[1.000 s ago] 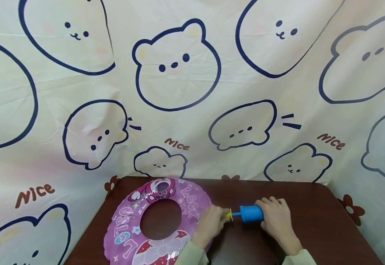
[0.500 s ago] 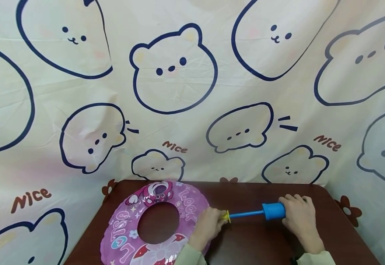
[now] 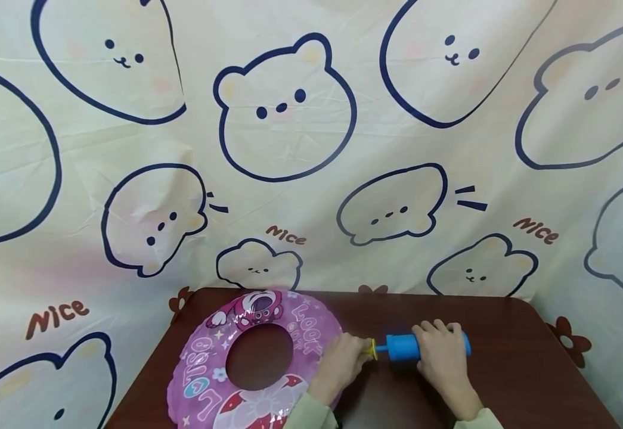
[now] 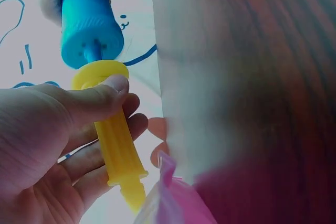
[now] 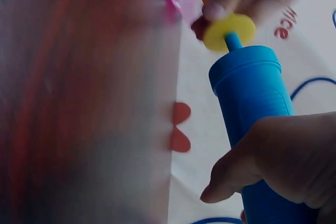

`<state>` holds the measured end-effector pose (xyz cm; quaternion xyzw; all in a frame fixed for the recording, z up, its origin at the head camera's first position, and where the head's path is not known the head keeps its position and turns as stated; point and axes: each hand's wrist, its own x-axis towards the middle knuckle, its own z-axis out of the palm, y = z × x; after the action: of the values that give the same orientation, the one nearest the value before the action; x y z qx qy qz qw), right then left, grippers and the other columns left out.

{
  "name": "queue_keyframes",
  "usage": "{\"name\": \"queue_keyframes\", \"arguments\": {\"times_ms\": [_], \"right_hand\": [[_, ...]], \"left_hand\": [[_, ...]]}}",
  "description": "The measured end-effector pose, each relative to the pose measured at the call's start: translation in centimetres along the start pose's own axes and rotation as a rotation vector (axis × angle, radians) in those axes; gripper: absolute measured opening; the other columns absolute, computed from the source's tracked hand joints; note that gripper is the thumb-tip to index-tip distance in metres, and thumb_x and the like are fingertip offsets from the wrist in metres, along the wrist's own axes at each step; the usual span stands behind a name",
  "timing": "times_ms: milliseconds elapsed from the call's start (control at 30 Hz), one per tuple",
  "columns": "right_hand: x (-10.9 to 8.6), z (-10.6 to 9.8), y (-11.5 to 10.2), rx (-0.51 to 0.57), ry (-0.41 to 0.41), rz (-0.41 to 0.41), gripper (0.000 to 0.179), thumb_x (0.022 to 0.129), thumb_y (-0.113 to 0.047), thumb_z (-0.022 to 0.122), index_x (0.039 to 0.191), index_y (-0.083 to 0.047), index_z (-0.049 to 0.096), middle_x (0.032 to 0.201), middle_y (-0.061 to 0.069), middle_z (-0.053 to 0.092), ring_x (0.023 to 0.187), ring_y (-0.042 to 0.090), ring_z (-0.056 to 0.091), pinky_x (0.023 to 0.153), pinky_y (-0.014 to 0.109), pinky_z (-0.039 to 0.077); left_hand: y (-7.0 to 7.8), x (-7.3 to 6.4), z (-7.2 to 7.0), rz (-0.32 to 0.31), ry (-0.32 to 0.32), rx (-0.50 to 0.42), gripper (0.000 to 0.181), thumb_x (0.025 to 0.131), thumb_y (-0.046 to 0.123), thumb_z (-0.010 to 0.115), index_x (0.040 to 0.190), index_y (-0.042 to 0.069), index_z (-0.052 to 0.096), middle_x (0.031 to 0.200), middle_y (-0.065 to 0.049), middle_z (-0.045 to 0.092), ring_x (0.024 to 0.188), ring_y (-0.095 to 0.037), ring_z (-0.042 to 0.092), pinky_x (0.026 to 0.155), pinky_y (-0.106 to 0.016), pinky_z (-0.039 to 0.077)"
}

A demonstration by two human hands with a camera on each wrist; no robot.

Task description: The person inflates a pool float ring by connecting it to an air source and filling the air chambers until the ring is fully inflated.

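Head view shows a dark brown wood-look surface [image 3: 526,369] beneath and beyond both hands, with a pale cloth [image 3: 290,143] rising behind it and along the sides, printed with blue-outlined bear heads, brown flowers and the word "Nice". On the surface, a pink-purple swim ring [image 3: 198,357] lies flat to the left of the left hand [image 3: 340,363], its near right edge partly under that hand and forearm. A hand pump lies between the two hands: its yellow handle [image 4: 116,145] is in the left hand, and its blue barrel [image 3: 403,347] is in the right hand [image 3: 444,357]. Only a short length of blue rod [image 4: 93,52] shows between the barrel and the yellow disc [image 4: 101,72] just beside the left thumb. The handle's narrow end points toward the ring's plastic; whether it sits in a valve cannot be told. The left hand pinches the handle, thumb laid across the front and fingers behind. The right hand grips the barrel from above, its fingers over the far side. Both forearms come from the near edge in pale green sleeves [image 3: 311,412].
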<state>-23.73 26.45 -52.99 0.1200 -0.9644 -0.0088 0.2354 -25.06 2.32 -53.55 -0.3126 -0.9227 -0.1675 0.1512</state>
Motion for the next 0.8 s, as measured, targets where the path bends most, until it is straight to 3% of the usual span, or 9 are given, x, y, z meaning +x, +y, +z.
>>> {"name": "queue_keyframes", "arguments": {"times_ms": [233, 567, 800], "right_hand": [[-0.1, 0.2, -0.6, 0.032, -0.031, -0.031, 0.047, 0.060, -0.012, 0.092, 0.105, -0.015, 0.077, 0.096, 0.003, 0.076, 0.088, 0.028, 0.065, 0.082, 0.056, 0.049], [-0.8, -1.3, 5.7, 0.090, -0.043, 0.059, 0.043, 0.061, -0.005, 0.091, 0.101, -0.013, 0.078, 0.095, 0.006, 0.077, 0.091, 0.033, 0.067, 0.089, 0.059, 0.044], [-1.4, -2.4, 8.9, 0.090, -0.046, 0.129, 0.044, 0.060, -0.001, 0.090, 0.101, -0.008, 0.078, 0.096, 0.012, 0.076, 0.094, 0.039, 0.065, 0.093, 0.066, 0.042]], "left_hand": [[0.2, 0.1, 0.3, 0.029, 0.035, -0.025, 0.011, 0.092, 0.025, 0.085, 0.086, 0.023, 0.076, 0.074, 0.010, 0.071, 0.061, -0.004, 0.055, 0.058, -0.016, 0.044], [-0.4, 0.1, 0.0, 0.006, 0.006, -0.123, 0.014, 0.094, 0.022, 0.082, 0.085, 0.021, 0.073, 0.075, 0.011, 0.068, 0.064, -0.003, 0.052, 0.063, -0.015, 0.045], [-0.6, 0.1, 0.2, -0.005, 0.014, -0.088, 0.017, 0.092, 0.023, 0.084, 0.081, 0.022, 0.071, 0.076, 0.011, 0.070, 0.066, -0.005, 0.059, 0.064, -0.019, 0.049]]}}
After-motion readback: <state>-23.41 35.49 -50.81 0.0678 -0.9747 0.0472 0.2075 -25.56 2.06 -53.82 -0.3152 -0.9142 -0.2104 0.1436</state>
